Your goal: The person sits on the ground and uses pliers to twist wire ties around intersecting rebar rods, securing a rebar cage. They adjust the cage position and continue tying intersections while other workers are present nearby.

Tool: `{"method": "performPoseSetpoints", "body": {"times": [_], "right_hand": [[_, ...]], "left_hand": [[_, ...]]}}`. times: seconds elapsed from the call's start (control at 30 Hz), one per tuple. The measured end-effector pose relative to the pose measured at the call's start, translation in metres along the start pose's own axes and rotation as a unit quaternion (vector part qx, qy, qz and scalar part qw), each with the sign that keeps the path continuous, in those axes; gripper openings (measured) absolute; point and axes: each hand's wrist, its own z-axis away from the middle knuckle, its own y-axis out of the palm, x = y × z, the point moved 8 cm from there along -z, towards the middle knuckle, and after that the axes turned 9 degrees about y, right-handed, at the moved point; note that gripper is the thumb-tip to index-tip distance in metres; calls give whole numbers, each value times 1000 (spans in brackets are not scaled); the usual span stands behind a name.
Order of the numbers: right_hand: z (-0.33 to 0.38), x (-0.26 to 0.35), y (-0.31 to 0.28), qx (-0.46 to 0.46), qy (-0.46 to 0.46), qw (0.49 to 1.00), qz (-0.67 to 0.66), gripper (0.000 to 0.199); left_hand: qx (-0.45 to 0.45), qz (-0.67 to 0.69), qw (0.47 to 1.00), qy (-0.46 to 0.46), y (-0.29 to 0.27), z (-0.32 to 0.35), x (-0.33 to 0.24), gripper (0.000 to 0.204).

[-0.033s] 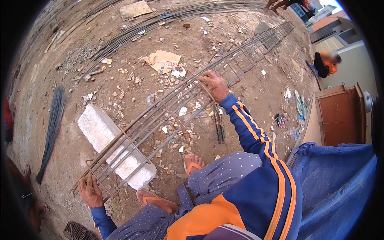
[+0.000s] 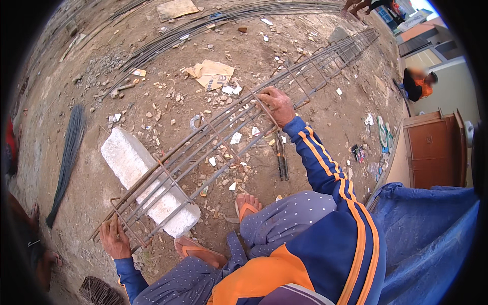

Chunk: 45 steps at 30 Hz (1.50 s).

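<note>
A long rebar cage (image 2: 216, 178) of straight bars and square stirrups runs diagonally from near left to far right. Its near end lies across a rough white block (image 2: 127, 152). My left hand (image 2: 115, 239) is closed on the bars at that near end, by the last stirrup. Farther along, my right hand (image 2: 277, 105) curls its fingers over the cage's upper bars beside a rust-brown stirrup. Part of its grip is hidden behind the fingers. Dark-handled pincers (image 2: 281, 160) lie on the dirt below my right wrist.
A bundle of thin tie wire (image 2: 68, 157) lies at left, near another person's legs (image 2: 38, 244). Long loose bars (image 2: 168, 38) stretch across the back. Torn cardboard (image 2: 211, 75) and rubble litter the ground. A blue tarp (image 2: 427, 239) hangs at right; a person (image 2: 419, 85) sits beyond.
The whole view has shifted slightly. Both hands keep their places on the rebar cage.
</note>
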Motion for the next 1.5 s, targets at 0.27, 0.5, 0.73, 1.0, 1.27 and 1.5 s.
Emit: {"method": "performPoseSetpoints", "body": {"times": [0.27, 0.5, 0.73, 1.0, 1.27, 1.5], "right_hand": [[-19, 0, 13, 49, -33, 998, 31, 13], [-14, -5, 9, 32, -105, 991, 80, 24], [-8, -14, -5, 47, -110, 988, 93, 37], [5, -7, 0, 185, -139, 963, 136, 27], [29, 4, 1, 197, -149, 963, 111, 31], [27, 9, 3, 194, -155, 966, 74, 34]], "left_hand": [[88, -97, 991, -22, 15, -15, 15, 23], [94, -109, 989, 25, -1, -27, -9, 21], [111, 198, 962, -149, 0, 37, 41, 15], [127, 212, 961, -126, 28, 60, 35, 28], [55, 245, 962, -105, 28, 64, 43, 25], [92, 120, 988, -27, 13, 68, 27, 26]]}}
